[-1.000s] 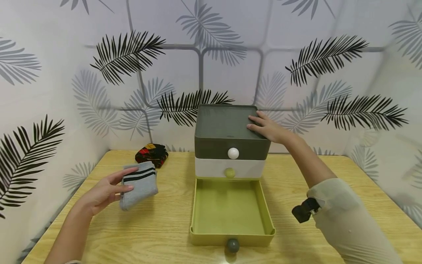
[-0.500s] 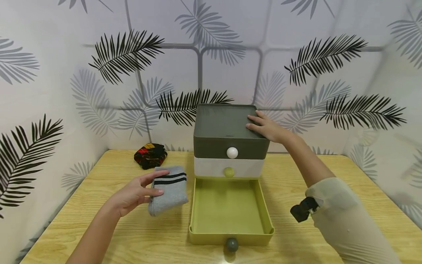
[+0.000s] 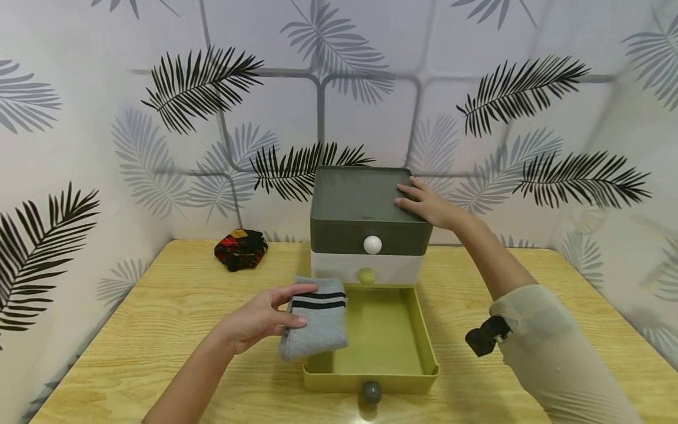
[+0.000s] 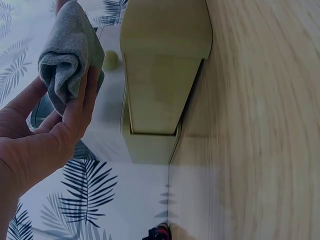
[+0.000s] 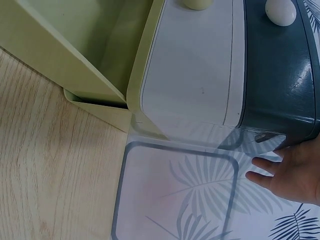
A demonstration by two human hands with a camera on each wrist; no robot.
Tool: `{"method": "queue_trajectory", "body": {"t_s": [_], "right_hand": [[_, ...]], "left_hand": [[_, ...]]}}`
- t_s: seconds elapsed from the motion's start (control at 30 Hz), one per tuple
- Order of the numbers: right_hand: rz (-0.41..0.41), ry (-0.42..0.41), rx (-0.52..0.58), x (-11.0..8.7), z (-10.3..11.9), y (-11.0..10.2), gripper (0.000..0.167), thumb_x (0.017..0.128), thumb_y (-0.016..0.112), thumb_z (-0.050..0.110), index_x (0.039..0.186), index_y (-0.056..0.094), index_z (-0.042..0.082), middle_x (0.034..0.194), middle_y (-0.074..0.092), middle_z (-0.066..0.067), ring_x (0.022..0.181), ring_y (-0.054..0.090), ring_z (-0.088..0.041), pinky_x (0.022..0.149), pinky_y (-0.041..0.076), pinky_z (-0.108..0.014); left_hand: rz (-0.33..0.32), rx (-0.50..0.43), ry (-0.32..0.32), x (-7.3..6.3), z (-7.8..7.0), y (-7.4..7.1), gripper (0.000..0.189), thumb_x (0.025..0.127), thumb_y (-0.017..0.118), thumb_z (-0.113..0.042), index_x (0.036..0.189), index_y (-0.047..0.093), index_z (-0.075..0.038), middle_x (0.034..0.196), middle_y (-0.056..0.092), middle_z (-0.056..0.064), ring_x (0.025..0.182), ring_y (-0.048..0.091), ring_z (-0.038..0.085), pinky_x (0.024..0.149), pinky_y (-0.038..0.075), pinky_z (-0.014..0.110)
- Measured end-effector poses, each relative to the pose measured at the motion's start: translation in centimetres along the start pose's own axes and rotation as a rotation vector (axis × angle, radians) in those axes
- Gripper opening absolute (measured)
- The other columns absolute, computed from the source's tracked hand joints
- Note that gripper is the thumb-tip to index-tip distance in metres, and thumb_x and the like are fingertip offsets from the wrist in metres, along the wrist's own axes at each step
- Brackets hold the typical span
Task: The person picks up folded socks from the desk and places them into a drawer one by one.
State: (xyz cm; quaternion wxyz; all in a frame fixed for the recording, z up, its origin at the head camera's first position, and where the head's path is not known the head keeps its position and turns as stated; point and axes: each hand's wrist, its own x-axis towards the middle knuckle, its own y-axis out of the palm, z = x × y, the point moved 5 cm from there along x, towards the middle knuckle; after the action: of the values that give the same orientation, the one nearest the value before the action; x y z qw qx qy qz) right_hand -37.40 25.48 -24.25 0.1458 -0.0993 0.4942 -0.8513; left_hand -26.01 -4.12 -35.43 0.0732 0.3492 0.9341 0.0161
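My left hand (image 3: 259,323) pinches a folded grey sock (image 3: 320,330) with two black stripes, fingers on one side of its left end. The sock overlaps the left side of an open green drawer (image 3: 389,341) in the head view. In the left wrist view the rolled end of the sock stands above the drawer front, beside the fingers. My right hand (image 3: 428,206) rests on the right edge of the dark grey top of the drawer unit (image 3: 355,191), fingers straight across the rim. Its thumb is hidden in the head view.
A black, red and yellow patterned folded cloth (image 3: 241,250) lies at the back left of the wooden table (image 3: 159,330). Above the green drawer, a white drawer (image 3: 333,266) and a dark grey one with a white knob (image 3: 372,245) are closed. Leaf-patterned curtain hangs behind.
My left hand has carried the grey sock rightward, from the left part of the table to over the drawer's left side. The right hand has stayed on the unit.
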Motion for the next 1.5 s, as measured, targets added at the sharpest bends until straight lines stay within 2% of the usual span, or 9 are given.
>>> {"method": "queue_trajectory", "body": {"t_s": [0.33, 0.6, 0.7, 0.87, 1.03, 1.17, 1.3, 1.4, 1.5], "right_hand": [[-0.010, -0.001, -0.013, 0.0, -0.1, 0.1, 0.060, 0.099, 0.036, 0.035, 0.146, 0.019, 0.002, 0.150, -0.003, -0.021, 0.135, -0.005, -0.036, 0.105, 0.003, -0.056], [-0.007, -0.006, -0.012, -0.1, 0.0, 0.0, 0.060, 0.099, 0.036, 0.035, 0.146, 0.018, 0.002, 0.150, -0.003, -0.021, 0.135, -0.005, -0.037, 0.105, 0.003, -0.057], [-0.011, -0.011, -0.006, -0.1, 0.0, 0.0, 0.060, 0.099, 0.036, 0.034, 0.146, 0.019, 0.001, 0.150, -0.003, -0.022, 0.135, -0.005, -0.037, 0.105, 0.003, -0.057], [-0.010, -0.014, -0.005, 0.0, -0.1, 0.1, 0.060, 0.099, 0.036, 0.034, 0.146, 0.019, 0.001, 0.150, -0.003, -0.022, 0.135, -0.005, -0.037, 0.104, 0.003, -0.057], [-0.013, -0.008, -0.013, 0.1, -0.2, 0.0, 0.060, 0.099, 0.036, 0.035, 0.146, 0.020, 0.001, 0.150, -0.003, -0.022, 0.135, -0.005, -0.038, 0.105, 0.004, -0.057], [-0.017, -0.012, -0.010, 0.1, -0.2, 0.1, 0.060, 0.099, 0.036, 0.035, 0.146, 0.020, 0.001, 0.150, -0.003, -0.022, 0.135, -0.005, -0.037, 0.105, 0.004, -0.056], [-0.018, -0.023, -0.004, 0.1, -0.1, 0.1, 0.059, 0.099, 0.037, 0.034, 0.146, 0.020, 0.001, 0.150, -0.003, -0.022, 0.135, -0.005, -0.037, 0.105, 0.003, -0.056], [-0.018, -0.023, -0.003, 0.1, -0.1, 0.1, 0.060, 0.099, 0.037, 0.034, 0.146, 0.020, 0.001, 0.150, -0.003, -0.022, 0.135, -0.005, -0.037, 0.105, 0.003, -0.056], [-0.018, -0.021, -0.007, 0.1, -0.1, 0.0, 0.060, 0.099, 0.037, 0.034, 0.146, 0.020, 0.001, 0.150, -0.003, -0.022, 0.135, -0.005, -0.038, 0.105, 0.003, -0.056]], "left_hand": [[0.024, -0.001, -0.020, 1.9, 0.2, 2.8, 0.055, 0.085, 0.064, -0.002, 0.137, 0.045, -0.007, 0.146, 0.018, 0.018, 0.098, 0.051, 0.023, 0.083, 0.045, 0.041], [0.012, 0.044, -0.051, 4.2, 1.0, 5.6, 0.049, 0.084, 0.065, -0.004, 0.131, 0.052, -0.009, 0.146, 0.020, 0.016, 0.117, 0.040, 0.027, 0.093, 0.038, 0.050], [-0.003, 0.017, -0.066, 5.2, 1.4, 6.6, 0.049, 0.084, 0.063, 0.001, 0.132, 0.050, -0.005, 0.144, 0.021, 0.019, 0.112, 0.045, 0.026, 0.091, 0.041, 0.047], [-0.064, 0.016, -0.090, 6.9, 2.1, 7.6, 0.050, 0.084, 0.060, 0.006, 0.132, 0.048, -0.003, 0.141, 0.025, 0.020, 0.088, 0.055, 0.017, 0.085, 0.046, 0.041], [-0.082, 0.080, -0.109, 8.4, 2.9, 8.6, 0.050, 0.083, 0.060, 0.008, 0.131, 0.050, -0.003, 0.141, 0.028, 0.018, 0.091, 0.054, 0.020, 0.086, 0.045, 0.044], [-0.060, 0.134, -0.123, 9.4, 3.7, 9.5, 0.050, 0.082, 0.060, 0.011, 0.129, 0.051, -0.002, 0.134, 0.036, 0.016, 0.082, 0.055, 0.018, 0.069, 0.048, 0.031], [-0.047, 0.291, -0.092, 10.2, 4.1, 10.2, 0.051, 0.080, 0.061, 0.013, 0.127, 0.052, -0.002, 0.122, 0.045, 0.014, 0.063, 0.047, 0.013, 0.051, 0.039, 0.023], [-0.045, 0.571, -0.035, 10.5, 3.9, 10.6, 0.052, 0.078, 0.065, 0.010, 0.126, 0.054, -0.004, 0.122, 0.050, 0.014, 0.076, 0.051, 0.016, 0.055, 0.040, 0.024], [-0.059, 0.913, 0.021, 10.5, 3.5, 11.1, 0.052, 0.078, 0.069, 0.004, 0.127, 0.054, -0.006, 0.124, 0.053, 0.012, 0.106, 0.050, 0.019, 0.073, 0.044, 0.024]]}}
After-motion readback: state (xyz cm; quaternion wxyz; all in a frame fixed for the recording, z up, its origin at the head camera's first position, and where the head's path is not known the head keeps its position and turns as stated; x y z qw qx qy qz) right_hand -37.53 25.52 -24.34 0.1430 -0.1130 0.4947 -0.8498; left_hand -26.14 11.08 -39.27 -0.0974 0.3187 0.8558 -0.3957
